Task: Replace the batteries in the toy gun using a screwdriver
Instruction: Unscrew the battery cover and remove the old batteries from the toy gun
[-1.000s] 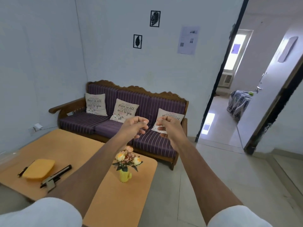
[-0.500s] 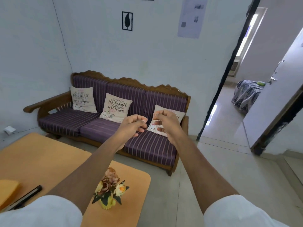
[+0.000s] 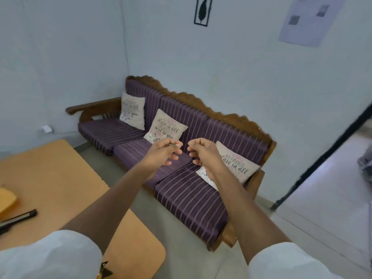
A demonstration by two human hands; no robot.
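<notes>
- While held out in front: left hand (image 3: 164, 153) and right hand (image 3: 202, 154), side by side, just apart, fingers curled in, holding nothing that can be seen.
- Far down and left of left hand: black toy gun (image 3: 15, 219) flat on orange table (image 3: 60, 182), partly cut off at edge.
- Just past gun: yellow thing (image 3: 6, 199).
- Behind both hands: purple sofa (image 3: 191, 198) with pillows (image 3: 165, 128).

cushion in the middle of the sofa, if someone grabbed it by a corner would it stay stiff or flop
The middle cushion would probably sag a little: it looks soft and plump, leaning against the sofa backrest. It is likely light for its size, being stuffed fabric. It should not roll, since it is square and flat-sided.
</notes>
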